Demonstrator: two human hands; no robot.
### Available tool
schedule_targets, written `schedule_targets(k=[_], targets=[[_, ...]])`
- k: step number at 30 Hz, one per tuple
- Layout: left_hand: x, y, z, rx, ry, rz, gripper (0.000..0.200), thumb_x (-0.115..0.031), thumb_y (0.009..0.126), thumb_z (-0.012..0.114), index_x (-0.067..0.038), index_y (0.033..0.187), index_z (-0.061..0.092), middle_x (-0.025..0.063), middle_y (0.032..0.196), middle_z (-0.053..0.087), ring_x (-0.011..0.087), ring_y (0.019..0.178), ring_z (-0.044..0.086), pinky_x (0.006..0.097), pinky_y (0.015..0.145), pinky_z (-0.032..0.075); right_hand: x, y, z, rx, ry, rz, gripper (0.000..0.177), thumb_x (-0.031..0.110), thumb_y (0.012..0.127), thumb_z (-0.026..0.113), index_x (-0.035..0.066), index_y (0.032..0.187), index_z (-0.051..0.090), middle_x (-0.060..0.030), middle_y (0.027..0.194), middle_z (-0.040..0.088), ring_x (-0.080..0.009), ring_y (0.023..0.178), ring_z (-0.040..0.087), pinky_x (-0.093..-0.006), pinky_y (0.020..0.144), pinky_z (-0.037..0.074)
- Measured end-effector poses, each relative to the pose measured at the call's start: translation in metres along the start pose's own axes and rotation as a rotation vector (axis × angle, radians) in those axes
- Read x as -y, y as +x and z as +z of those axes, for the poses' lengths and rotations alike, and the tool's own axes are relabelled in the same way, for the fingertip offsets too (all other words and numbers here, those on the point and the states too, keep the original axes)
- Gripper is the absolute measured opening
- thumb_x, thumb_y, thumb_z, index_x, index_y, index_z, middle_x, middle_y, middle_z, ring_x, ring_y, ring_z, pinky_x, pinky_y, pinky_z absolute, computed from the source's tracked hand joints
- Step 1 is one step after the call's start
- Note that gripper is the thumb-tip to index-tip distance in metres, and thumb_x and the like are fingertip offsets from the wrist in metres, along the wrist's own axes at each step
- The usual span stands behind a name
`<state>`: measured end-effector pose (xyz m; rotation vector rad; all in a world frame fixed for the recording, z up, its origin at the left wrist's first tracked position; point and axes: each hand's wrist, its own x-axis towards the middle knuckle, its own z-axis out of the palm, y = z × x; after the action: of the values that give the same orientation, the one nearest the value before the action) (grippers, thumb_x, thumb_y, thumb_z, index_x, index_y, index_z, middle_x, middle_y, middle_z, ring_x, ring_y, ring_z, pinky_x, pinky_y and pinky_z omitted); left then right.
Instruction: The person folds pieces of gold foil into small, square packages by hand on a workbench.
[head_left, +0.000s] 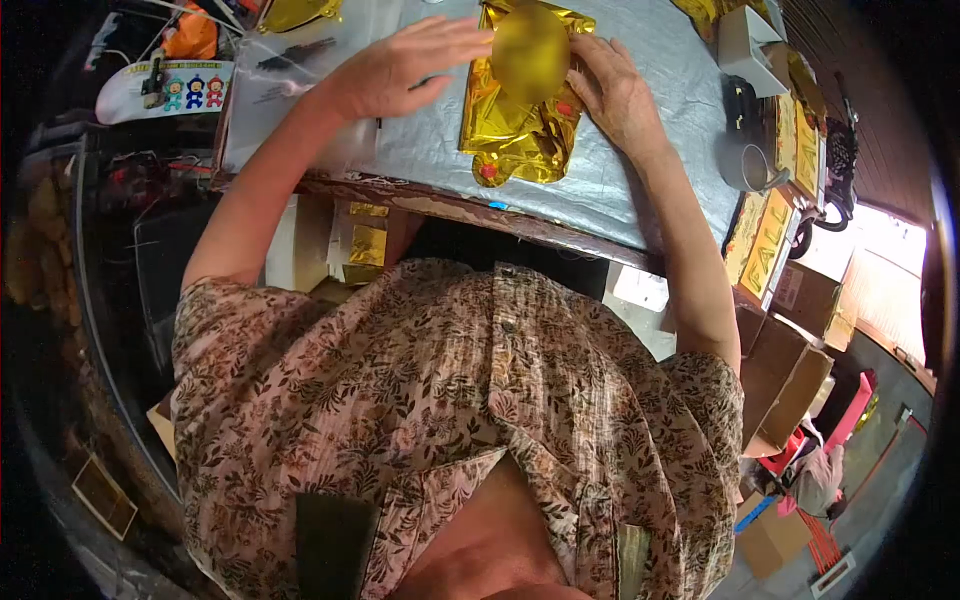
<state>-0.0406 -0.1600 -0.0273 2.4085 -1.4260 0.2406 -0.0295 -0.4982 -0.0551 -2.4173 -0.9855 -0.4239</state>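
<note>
A flat, crinkled gold foil sheet (515, 130), which looks like an uninflated foil balloon with small red spots, lies on the silver-covered table (420, 140). Its upper middle is hidden by a round blurred patch. My left hand (415, 68) is at its left side, fingers stretched toward the foil and thumb apart, holding nothing. On the right, my right hand (615, 92) rests at the foil's edge, with fingers laid on it and thumb spread from them.
A glass mug (748, 167), a dark cylindrical object (740, 105) and a white box (748, 45) stand along the right side. Yellow boxes lettered FALL (768, 240) are beyond the edge. More gold foil (300, 12) lies at upper left, near a board with cartoon figures (170, 92).
</note>
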Motion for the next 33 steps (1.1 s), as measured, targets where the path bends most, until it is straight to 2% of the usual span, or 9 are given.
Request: schedule_targets(k=[4, 7, 13, 14, 24, 26, 33], targets=[[-0.006, 0.012, 0.008, 0.034, 0.023, 0.090, 0.064, 0.000, 0.093, 0.060, -0.013, 0.155, 0.049, 0.0075, 0.160, 0.047, 0.0282, 0.150, 0.040, 0.0479, 0.129, 0.029, 0.003, 0.001, -0.001, 0.014, 0.049, 0.038, 0.039, 0.018, 0.098, 0.068, 0.004, 0.133, 0.060, -0.0170, 0.132, 0.066, -0.0364, 0.126, 0.060, -0.0479, 0.117, 0.042], [-0.013, 0.038, 0.019, 0.038, -0.086, 0.165, 0.074, 0.005, 0.085, 0.061, -0.013, 0.155, 0.047, 0.0073, 0.162, 0.045, 0.0290, 0.151, 0.040, 0.0475, 0.129, 0.028, 0.001, 0.001, -0.001, -0.008, 0.032, 0.034, 0.038, 0.017, 0.098, 0.069, 0.003, 0.133, 0.060, -0.0173, 0.131, 0.066, -0.0367, 0.122, 0.063, -0.0483, 0.116, 0.042], [-0.024, 0.044, 0.004, 0.089, -0.121, 0.156, 0.078, 0.007, 0.078, 0.059, -0.010, 0.154, 0.048, 0.0074, 0.161, 0.045, 0.0304, 0.150, 0.040, 0.0478, 0.130, 0.027, -0.004, -0.001, 0.002, -0.031, 0.033, 0.016, 0.041, 0.022, 0.097, 0.069, 0.003, 0.133, 0.060, -0.0170, 0.128, 0.068, -0.0363, 0.122, 0.063, -0.0486, 0.118, 0.041], [-0.015, 0.038, 0.007, 0.054, -0.115, 0.160, 0.077, 0.010, 0.077, 0.057, -0.008, 0.152, 0.050, 0.0074, 0.159, 0.049, 0.0301, 0.150, 0.042, 0.0473, 0.128, 0.031, -0.005, -0.001, 0.002, -0.031, 0.037, 0.006, 0.039, 0.019, 0.098, 0.069, 0.003, 0.132, 0.060, -0.0176, 0.128, 0.068, -0.0370, 0.121, 0.063, -0.0484, 0.116, 0.042], [-0.010, 0.041, 0.013, 0.047, -0.031, 0.288, 0.061, 0.003, 0.087, 0.064, -0.006, 0.146, 0.056, 0.0118, 0.150, 0.057, 0.0280, 0.139, 0.054, 0.0448, 0.124, 0.039, 0.000, 0.002, 0.000, -0.033, 0.059, 0.007, 0.037, 0.017, 0.098, 0.069, 0.002, 0.130, 0.061, -0.0185, 0.127, 0.068, -0.0398, 0.120, 0.063, -0.0454, 0.113, 0.045], [-0.008, 0.037, 0.007, 0.002, 0.128, 0.343, 0.051, -0.010, 0.095, 0.062, -0.011, 0.146, 0.058, 0.0085, 0.146, 0.061, 0.0235, 0.133, 0.060, 0.0379, 0.121, 0.045, 0.002, 0.001, -0.002, -0.019, 0.068, 0.026, 0.037, 0.017, 0.098, 0.069, 0.003, 0.131, 0.062, -0.0181, 0.128, 0.068, -0.0396, 0.120, 0.063, -0.0452, 0.113, 0.045], [-0.021, 0.013, 0.003, -0.083, 0.167, 0.310, 0.046, -0.013, 0.097, 0.059, -0.012, 0.142, 0.062, 0.0059, 0.142, 0.064, 0.0205, 0.127, 0.063, 0.0397, 0.117, 0.049, -0.003, 0.001, 0.002, -0.044, 0.024, -0.020, 0.037, 0.018, 0.099, 0.068, 0.003, 0.132, 0.061, -0.0178, 0.131, 0.067, -0.0398, 0.120, 0.062, -0.0448, 0.109, 0.048]])
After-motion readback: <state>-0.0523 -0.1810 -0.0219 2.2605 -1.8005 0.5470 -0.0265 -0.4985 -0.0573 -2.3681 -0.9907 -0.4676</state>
